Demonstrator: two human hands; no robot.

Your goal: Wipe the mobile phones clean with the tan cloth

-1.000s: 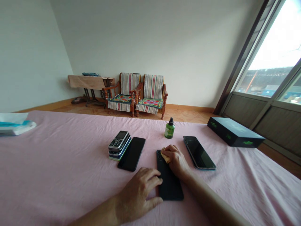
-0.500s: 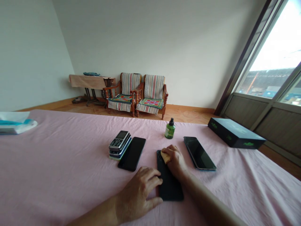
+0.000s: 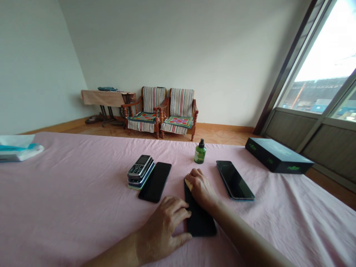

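Note:
A dark smartphone (image 3: 200, 222) lies flat on the pink cloth in front of me. My right hand (image 3: 200, 189) is closed on a pale yellow wiping cloth (image 3: 188, 184) and presses it against the phone's far end, covering much of that end. With fingers and thumb apart, my left hand (image 3: 168, 224) rests at the phone's left edge, its fingertips touching it. To the left, another black phone (image 3: 156, 182) lies beside a stack of phones topped by a silver keypad phone (image 3: 139, 165). Right of my hands is a further dark-screened phone (image 3: 236, 181), apparently atop another.
A green bottle with a black cap (image 3: 200, 152) stands beyond my right hand. A black box (image 3: 279, 155) sits at the right edge of the pink cloth (image 3: 69, 207). At far left lies a white and blue packet (image 3: 19, 147). Two wooden chairs (image 3: 181, 107) stand against the wall.
My right hand has shifted slightly left and away from me along the phone's far end, covering more of the wiping cloth. My left hand stays in place.

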